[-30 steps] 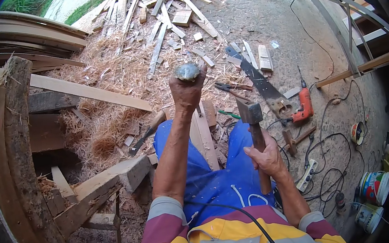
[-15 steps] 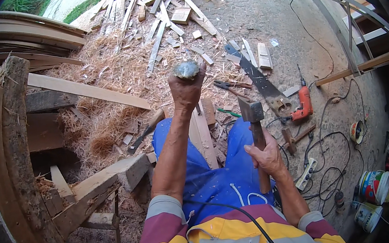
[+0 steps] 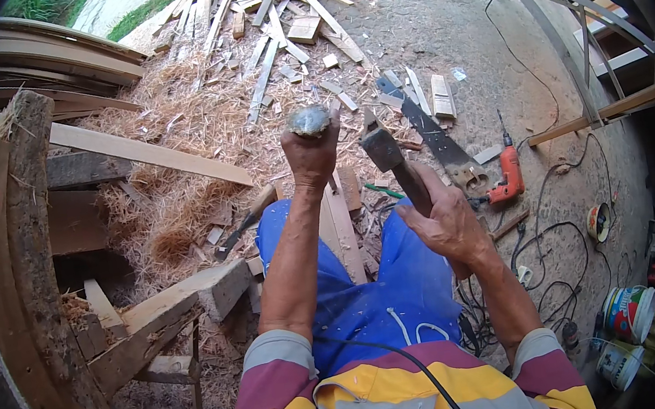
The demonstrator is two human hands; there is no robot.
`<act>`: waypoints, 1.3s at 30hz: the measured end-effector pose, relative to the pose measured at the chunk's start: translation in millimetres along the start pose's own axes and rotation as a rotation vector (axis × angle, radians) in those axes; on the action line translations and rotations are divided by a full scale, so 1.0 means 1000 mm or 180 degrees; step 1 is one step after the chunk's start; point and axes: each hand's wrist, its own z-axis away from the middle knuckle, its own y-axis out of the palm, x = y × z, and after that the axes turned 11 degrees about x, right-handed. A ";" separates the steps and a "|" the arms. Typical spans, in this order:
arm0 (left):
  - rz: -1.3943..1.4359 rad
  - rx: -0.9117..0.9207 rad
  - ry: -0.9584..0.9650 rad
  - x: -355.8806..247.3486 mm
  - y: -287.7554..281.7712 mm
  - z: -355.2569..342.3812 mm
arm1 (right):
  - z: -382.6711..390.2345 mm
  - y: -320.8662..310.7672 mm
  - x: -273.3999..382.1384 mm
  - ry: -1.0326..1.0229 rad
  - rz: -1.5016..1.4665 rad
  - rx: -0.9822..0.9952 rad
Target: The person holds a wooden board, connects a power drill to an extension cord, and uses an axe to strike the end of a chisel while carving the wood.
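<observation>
My left hand (image 3: 312,157) is closed around a chisel (image 3: 308,121) held upright, its round, battered pale butt facing up. A bit of its narrow metal blade shows below the fist, over a light wooden piece (image 3: 340,240) lying between my knees. My fist hides most of the handle, and I cannot tell whether the tip touches the wood. In my right hand (image 3: 448,218) is a hammer (image 3: 382,150), gripped by its wooden handle. Its dark metal head is raised to the right of the chisel, apart from it.
A handsaw (image 3: 437,134), a red drill (image 3: 510,174) and tangled cables lie on the right, with a power strip (image 3: 524,276) and paint buckets (image 3: 631,313). A wooden trestle (image 3: 162,323) stands left. Shavings (image 3: 171,199) and offcuts cover the ground ahead. Another tool (image 3: 246,222) rests beside my left knee.
The hammer has moved up and left toward the chisel, its head tilting forward and left. My left hand and the chisel have hardly moved.
</observation>
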 end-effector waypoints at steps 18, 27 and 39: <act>0.0122 0.0043 0.0500 -0.001 0.009 -0.002 | -0.081 -0.046 0.057 -0.0357 0.2166 0.0542; 0.0336 0.0136 -0.0086 0.023 0.006 -0.023 | -0.089 -0.091 0.118 -0.1560 0.0837 -0.0592; 0.0446 0.0071 -0.0193 0.023 0.010 -0.014 | -0.103 -0.057 0.055 -0.0187 0.1764 0.0893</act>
